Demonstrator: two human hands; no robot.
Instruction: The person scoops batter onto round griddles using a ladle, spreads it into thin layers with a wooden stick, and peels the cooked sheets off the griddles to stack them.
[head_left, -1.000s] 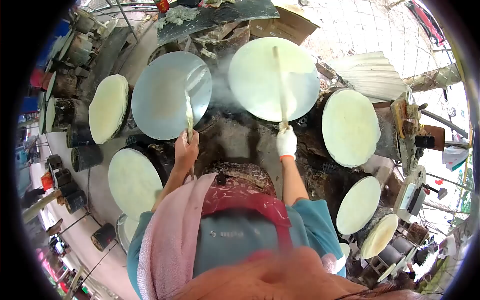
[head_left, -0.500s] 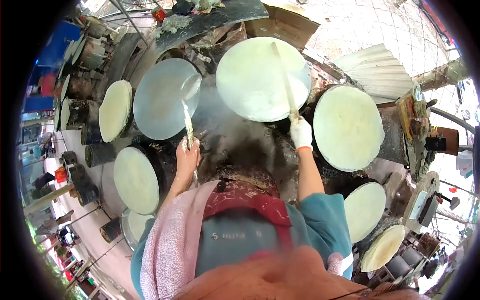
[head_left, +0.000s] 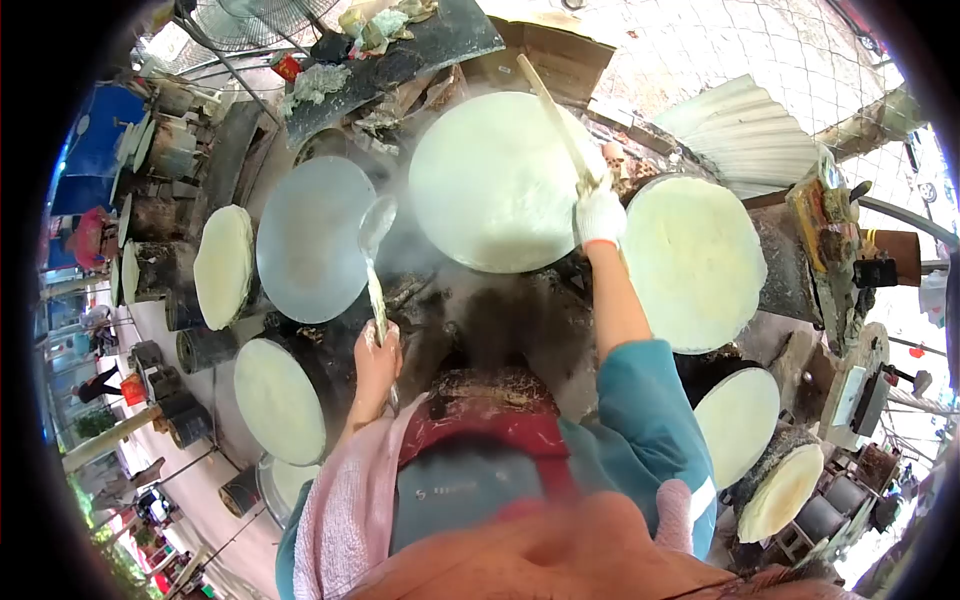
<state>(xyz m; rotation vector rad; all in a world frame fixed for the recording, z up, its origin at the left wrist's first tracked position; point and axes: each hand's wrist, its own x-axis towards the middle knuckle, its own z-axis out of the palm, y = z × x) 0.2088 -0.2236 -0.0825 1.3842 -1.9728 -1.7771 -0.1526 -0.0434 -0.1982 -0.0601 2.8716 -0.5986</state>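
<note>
My bare left hand [head_left: 377,352] is wrapped round the batter-coated handle of a ladle [head_left: 377,225]. The ladle's bowl hangs at the right edge of a grey round griddle [head_left: 312,245], which carries only a thin film. In a white glove, my right hand [head_left: 600,218] grips a long flat wooden spreader [head_left: 553,112]. That spreader slants over the right side of the middle griddle, its far tip past the upper rim. A pale, smooth batter sheet [head_left: 490,185] covers the middle griddle. Steam hazes the space between the two griddles.
More round griddles with pale pancakes stand around me: one at right [head_left: 695,265], one at lower right [head_left: 737,425], others at left [head_left: 223,267] and lower left [head_left: 280,402]. A cardboard box [head_left: 545,60] and a corrugated sheet [head_left: 740,135] lie beyond. A fan [head_left: 245,20] stands at upper left.
The spreader has swung from lying across the middle batter sheet to its right side, tip past the rim. The ladle bowl has moved from over the grey griddle to its edge. The view shifted slightly.
</note>
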